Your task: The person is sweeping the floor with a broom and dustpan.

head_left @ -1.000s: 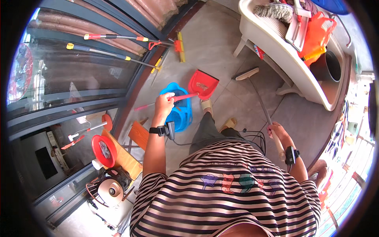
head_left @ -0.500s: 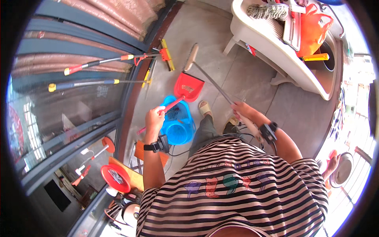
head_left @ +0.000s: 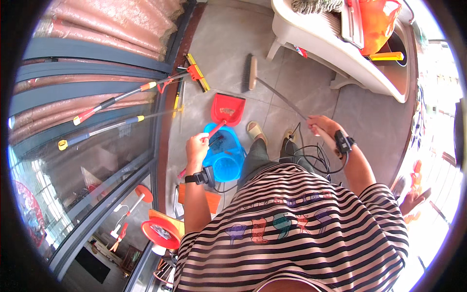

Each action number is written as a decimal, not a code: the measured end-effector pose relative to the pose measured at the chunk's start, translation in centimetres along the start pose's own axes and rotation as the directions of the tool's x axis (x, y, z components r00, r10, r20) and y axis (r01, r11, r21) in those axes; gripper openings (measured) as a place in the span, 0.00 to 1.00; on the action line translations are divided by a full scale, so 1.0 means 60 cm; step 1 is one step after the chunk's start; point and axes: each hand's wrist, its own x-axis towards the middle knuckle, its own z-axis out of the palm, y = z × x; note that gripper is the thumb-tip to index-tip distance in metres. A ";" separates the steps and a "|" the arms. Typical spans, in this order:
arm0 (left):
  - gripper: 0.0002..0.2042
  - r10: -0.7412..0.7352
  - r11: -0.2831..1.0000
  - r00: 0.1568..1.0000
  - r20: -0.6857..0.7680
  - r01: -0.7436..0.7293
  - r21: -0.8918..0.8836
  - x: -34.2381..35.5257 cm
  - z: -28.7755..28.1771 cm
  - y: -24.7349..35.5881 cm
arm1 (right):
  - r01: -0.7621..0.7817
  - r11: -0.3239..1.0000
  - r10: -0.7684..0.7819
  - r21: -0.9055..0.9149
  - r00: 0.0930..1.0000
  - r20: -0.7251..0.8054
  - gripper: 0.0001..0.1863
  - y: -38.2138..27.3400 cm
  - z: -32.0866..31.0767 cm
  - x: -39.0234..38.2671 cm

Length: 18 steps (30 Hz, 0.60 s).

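Note:
My left hand [head_left: 197, 147] is closed around the handle of a red dustpan [head_left: 234, 103]. The dustpan's scoop rests on the grey tiled floor in front of me, with some light debris inside it. In my right hand [head_left: 323, 125] is the long handle of a broom [head_left: 253, 73]. The broom head, pale with dark bristles, is to the right of and beyond the dustpan, apart from it. Directly behind the dustpan, nearer me, stands a blue mop bucket [head_left: 227, 168], partly covered by the dustpan handle.
Two long-handled tools, a yellow-and-red squeegee mop [head_left: 197, 73] and a blue-gripped pole [head_left: 104, 130], lean at the left by glass doors [head_left: 97, 155]. A white washbasin stand [head_left: 311, 36] holds an orange bag [head_left: 379, 24]. Loose black cable [head_left: 316, 155] hangs near my right wrist.
The broom head has moved right, away from the dustpan's far edge, as my right hand shifted right. The dustpan stays in about the same place, and both hands keep their grips.

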 end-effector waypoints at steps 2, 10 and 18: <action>0.11 0.006 1.000 1.000 -0.008 -0.006 0.022 0.004 -0.001 0.005 | -0.019 0.998 0.015 -0.060 0.998 -0.064 0.05 -0.014 -0.036 -0.046; 0.16 0.033 0.999 0.999 0.013 -0.032 -0.042 0.015 0.017 -0.007 | 0.136 0.631 -0.172 -0.764 0.984 0.034 0.09 0.019 -0.158 -0.093; 0.20 -0.116 0.986 0.992 -0.042 0.110 -0.126 -0.007 0.068 0.018 | -0.131 0.913 0.136 -0.387 0.991 -0.015 0.23 -0.032 -0.038 -0.185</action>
